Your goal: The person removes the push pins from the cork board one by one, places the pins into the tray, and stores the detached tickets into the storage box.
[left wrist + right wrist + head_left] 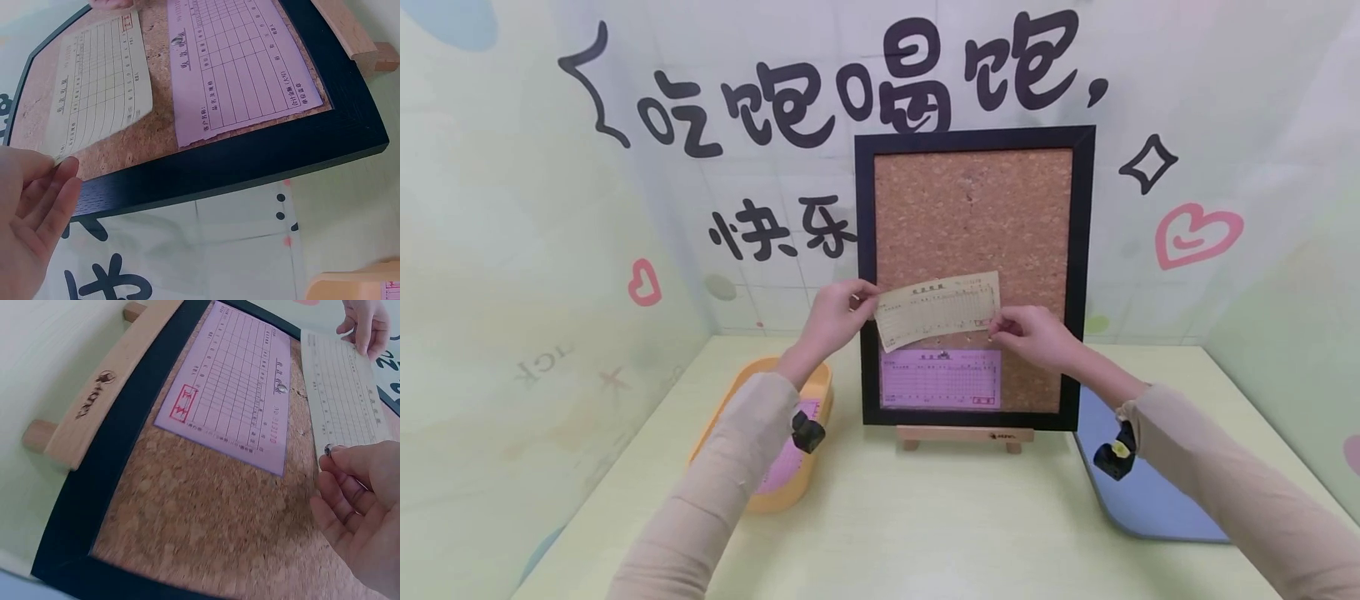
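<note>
My left hand (842, 312) pinches the upper left corner of a cream printed receipt slip (936, 308), which tilts across the lower half of a cork board (973, 217). At the slip's lower right corner, my right hand (1033, 333) holds a small shiny pushpin (329, 449) between thumb and finger. Below it, a purple receipt slip (940, 383) lies flat on the cork, with a pushpin (282, 389) at its top edge. In the left wrist view the cream slip (103, 81) bows a little, its lower edge standing off the board.
A black frame (1081, 275) surrounds the cork, standing on a small wooden easel (962, 434). To the left is an orange tray (775, 502) with purple slips (784, 462) inside. A blue mat or board (1150, 504) lies at the right, under my right forearm.
</note>
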Demonstrator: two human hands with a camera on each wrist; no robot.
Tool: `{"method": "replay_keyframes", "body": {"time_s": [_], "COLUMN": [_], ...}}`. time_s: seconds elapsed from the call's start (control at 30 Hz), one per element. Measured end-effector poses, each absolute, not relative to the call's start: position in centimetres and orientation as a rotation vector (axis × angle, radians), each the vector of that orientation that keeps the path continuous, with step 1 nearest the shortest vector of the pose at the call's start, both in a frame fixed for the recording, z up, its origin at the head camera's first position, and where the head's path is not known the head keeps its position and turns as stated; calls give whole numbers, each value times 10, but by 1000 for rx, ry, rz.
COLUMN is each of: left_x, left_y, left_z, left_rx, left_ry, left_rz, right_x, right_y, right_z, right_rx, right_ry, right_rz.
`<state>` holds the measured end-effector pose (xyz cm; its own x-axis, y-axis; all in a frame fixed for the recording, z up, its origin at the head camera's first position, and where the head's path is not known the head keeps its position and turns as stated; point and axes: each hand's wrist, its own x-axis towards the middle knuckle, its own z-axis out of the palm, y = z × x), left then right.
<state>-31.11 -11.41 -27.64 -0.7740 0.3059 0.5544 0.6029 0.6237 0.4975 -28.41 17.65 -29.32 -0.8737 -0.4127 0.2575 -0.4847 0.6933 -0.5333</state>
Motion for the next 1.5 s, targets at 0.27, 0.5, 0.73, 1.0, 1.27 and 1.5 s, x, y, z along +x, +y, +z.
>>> {"method": "replay_keyframes", "body": {"time_s": [0.27,0.5,0.73,1.0,1.27,1.5], "left_x": [-302,-293,-276,-262,-254,-241], "left_y": [-130,-146,-167,-205,-236,-253], "left_z": [-275,-276,-286,-299,-314,-333], "left_rx": [-666,-647,-547,-478,-384,-251], "left_ry": [-2468,-2473,-2535,-2477,-2416,-2426], "left_rz": [-1058,-1047,-1085,-1126,-1138,-1138], "right_x": [-272,-264,-252,-242,-232,-225], "right_y": [197,216,242,267,287,298], "right_z": [-297,-305,-316,-329,-339,-357], "right_rx": [735,729,692,673,615,627], "right_ry": [-2772,-2777,-2791,-2756,-2764,-2744], "right_rz": [839,876,875,840,806,826]}}
